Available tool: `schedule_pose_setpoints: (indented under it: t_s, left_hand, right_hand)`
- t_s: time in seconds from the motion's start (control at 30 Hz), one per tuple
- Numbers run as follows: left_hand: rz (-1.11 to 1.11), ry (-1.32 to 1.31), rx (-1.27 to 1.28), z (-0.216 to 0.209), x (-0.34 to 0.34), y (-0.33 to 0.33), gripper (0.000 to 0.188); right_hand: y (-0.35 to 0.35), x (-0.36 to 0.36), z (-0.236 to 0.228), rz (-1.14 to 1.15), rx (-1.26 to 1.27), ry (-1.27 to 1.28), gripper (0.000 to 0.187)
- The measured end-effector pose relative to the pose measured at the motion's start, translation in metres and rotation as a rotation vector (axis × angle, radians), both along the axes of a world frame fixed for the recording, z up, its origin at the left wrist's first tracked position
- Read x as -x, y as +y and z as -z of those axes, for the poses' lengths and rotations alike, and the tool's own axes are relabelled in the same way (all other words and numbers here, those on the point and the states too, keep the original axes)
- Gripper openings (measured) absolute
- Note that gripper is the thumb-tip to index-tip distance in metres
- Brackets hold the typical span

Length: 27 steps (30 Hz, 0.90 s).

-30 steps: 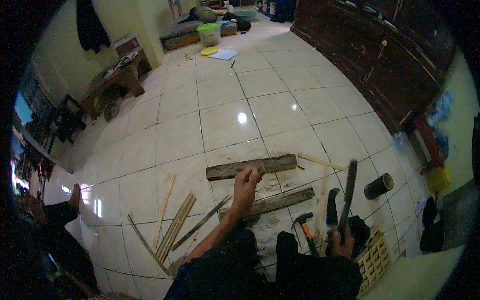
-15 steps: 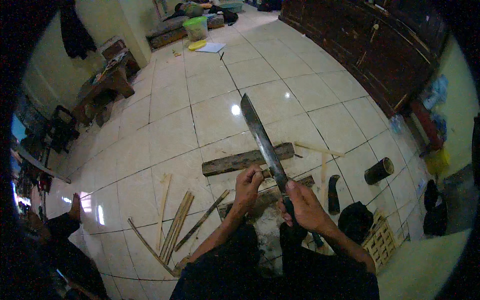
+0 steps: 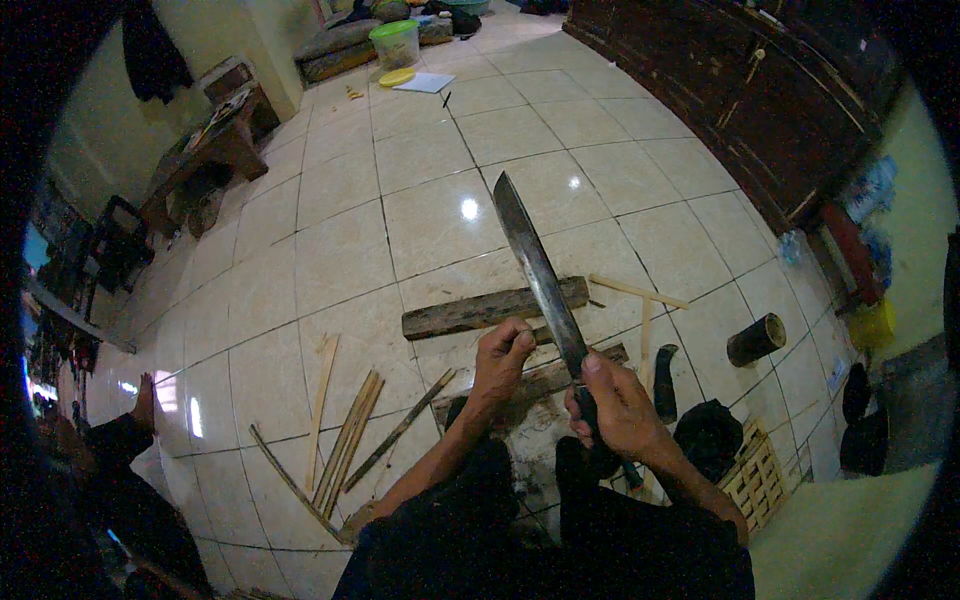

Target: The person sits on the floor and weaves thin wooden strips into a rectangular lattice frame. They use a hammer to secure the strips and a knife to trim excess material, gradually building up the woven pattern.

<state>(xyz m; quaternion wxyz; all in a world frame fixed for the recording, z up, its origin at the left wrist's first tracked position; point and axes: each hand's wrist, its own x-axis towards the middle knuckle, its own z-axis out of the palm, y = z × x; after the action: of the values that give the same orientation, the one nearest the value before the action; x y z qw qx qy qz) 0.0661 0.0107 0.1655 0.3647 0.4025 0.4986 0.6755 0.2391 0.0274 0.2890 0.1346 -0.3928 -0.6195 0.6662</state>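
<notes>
My right hand [image 3: 622,405] is wrapped round the dark handle of a machete [image 3: 540,270], its long blade slanting up and away to the left. My left hand [image 3: 498,372] is closed on a short strip [image 3: 543,335], likely bamboo or wood. The strip's end meets or passes behind the blade; which of the two I cannot tell. Beyond the hands a rough wooden beam [image 3: 490,308] lies on the tiles. A second worn piece of wood [image 3: 592,366] sits below the blade, partly covered by my hands.
Several thin bamboo strips [image 3: 350,440] lie to the left. On the right are a dark curved object [image 3: 665,385], a bamboo tube [image 3: 756,340], a black bundle [image 3: 709,432] and a woven bamboo panel [image 3: 758,480]. A person in dark clothes [image 3: 140,490] is at the left edge.
The machete and both hands have shifted slightly right in the view. The strip's end now sits against or behind the blade, less of it showing. Both grips stay the same.
</notes>
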Motion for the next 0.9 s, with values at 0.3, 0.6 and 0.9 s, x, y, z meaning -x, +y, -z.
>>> schedule_pose_setpoints:
  t_s: [0.3,0.6,0.9]
  left_hand:
    - [0.019,0.010,-0.022,0.003,0.000,0.001,0.025]
    - [0.021,0.003,0.012,-0.001,0.000,0.002,0.026]
    - [-0.013,0.154,-0.048,-0.011,0.008,0.006,0.034]
  right_hand:
    - [-0.001,-0.001,0.001,0.008,-0.012,0.025,0.041]
    - [-0.002,-0.001,0.004,-0.033,-0.195,-0.050,0.046]
    - [-0.006,0.007,-0.012,-0.016,-0.376,-0.052,0.047]
